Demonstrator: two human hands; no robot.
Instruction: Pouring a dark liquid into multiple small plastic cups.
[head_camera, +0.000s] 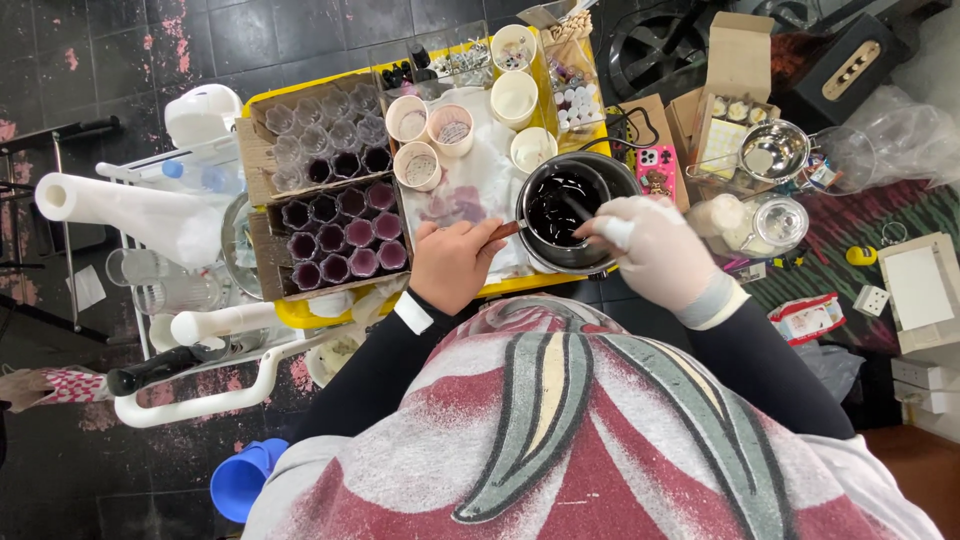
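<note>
Head view, looking down; items listed L to R.

Far L: white paper roll (130, 212) lying on a white cart (200, 400), w/ clear plastic cups (150, 280) just below it and a blue cup (240, 480) on the dark tiled floor. Centre-L: yellow tray (300, 315) carrying a cardboard box (255, 150) of small cups; upper rows clear and empty, lower rows filled w/ dark purple liquid (345, 245). Beside the box, pale paper cups (430, 140) stand on a stained white cloth (470, 190).

Left hand (455, 262): bare, closed round the wooden handle (507, 230) of a small dark pan (565, 215), steadying it at the tray's near R corner. Pan holds glossy near-black liquid and sits inside or over a larger metal bowl; which, cannot tell.

Right hand (655, 250): in a white glove, fingers closed on a thin stirrer (580, 208) whose tip dips into the liquid.

R of pan: pink phone case (655, 170), clear jar (770, 225) w/ lid, metal strainer bowl (775, 150), open cardboard boxes (735, 80). Far R: clear plastic bags (900, 130), white box (920, 290), red-white packet (808, 318) on a patterned mat.
</note>
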